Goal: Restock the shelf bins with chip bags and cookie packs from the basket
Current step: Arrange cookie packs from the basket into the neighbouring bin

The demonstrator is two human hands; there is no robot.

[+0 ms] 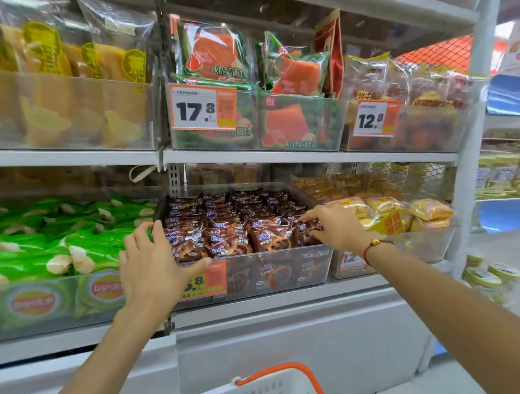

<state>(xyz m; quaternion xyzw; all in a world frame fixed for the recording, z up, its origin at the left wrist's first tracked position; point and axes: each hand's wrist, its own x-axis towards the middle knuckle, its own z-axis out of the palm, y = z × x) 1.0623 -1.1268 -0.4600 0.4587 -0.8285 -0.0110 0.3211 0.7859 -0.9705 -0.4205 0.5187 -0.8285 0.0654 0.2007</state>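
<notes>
A clear shelf bin (287,271) on the lower shelf is packed with brown cookie packs (224,226). My left hand (153,261) grips the bin's front left corner, thumb along the front rim and fingers over the left wall. My right hand (336,225) reaches into the bin's right front corner and pinches a brown cookie pack (311,228) there. Left of the bin lie green chip bags (57,239) in a wide clear bin. The white basket (264,391) with an orange handle shows at the bottom edge; its contents are hidden.
Yellow snack packs (384,207) fill the bin to the right. The upper shelf holds yellow bags (46,54), watermelon-print packs (213,53) and bread packs (413,90) behind price tags. A white shelf post (473,123) stands at the right, with tape rolls (489,277) low beside it.
</notes>
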